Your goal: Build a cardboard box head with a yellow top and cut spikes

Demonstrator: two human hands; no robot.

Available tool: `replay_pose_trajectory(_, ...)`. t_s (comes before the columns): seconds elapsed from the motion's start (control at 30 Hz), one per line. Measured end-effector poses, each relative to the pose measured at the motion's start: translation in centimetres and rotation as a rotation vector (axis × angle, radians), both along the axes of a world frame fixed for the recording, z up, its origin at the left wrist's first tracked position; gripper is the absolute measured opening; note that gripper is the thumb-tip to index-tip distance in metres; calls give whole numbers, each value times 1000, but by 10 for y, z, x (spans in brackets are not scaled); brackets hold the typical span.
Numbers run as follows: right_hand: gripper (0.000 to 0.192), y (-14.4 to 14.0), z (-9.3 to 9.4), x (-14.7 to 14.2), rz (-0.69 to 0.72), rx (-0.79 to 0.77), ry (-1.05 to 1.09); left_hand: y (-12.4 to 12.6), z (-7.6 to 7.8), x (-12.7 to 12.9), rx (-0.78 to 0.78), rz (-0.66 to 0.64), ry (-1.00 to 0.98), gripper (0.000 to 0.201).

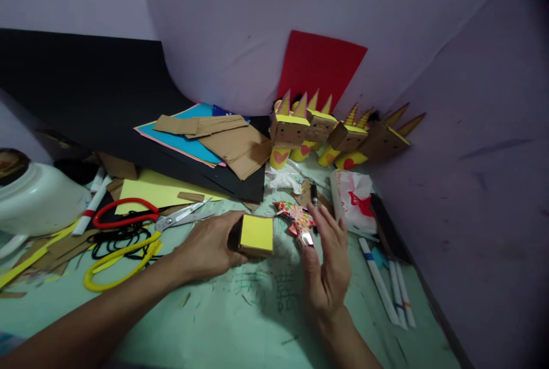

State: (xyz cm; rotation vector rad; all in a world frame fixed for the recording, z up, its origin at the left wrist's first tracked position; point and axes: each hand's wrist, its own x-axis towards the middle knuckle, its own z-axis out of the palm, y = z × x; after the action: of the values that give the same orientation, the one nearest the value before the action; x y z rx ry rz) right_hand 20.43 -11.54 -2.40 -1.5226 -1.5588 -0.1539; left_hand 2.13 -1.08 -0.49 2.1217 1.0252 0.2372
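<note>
Scissors (162, 223) lie left of the cardboard box (256, 234); marker pens (379, 280) lie right. Cardboard figures (291, 131) stand behind it, right of cardboard pieces (240, 154) lying on paper sheets (189, 147).

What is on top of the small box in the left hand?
A yellow square covers the top of the box. Whatever lies beneath that yellow, or inside, is hidden; the left hand also covers part of its side.

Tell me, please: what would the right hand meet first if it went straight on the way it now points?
For the right hand, probably the black pen just beyond its fingertips; the hand's height is unclear, so it may pass above.
</note>
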Motion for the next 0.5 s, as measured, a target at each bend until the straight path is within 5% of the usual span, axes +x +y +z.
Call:
replay_pose_trajectory(0.2,78,4,-17,-15,234,-390,221,2,-1,-2,4,-43,-25,59)
replay_pose_trajectory(0.33,83,6,-29,-23,188,-459,364,13,9,-17,-197,-14,-12,83)
replay_pose_trajectory(0.5,56,5,-35,-26,140,-383,565,24,20,-28,-491,101,-191,33)
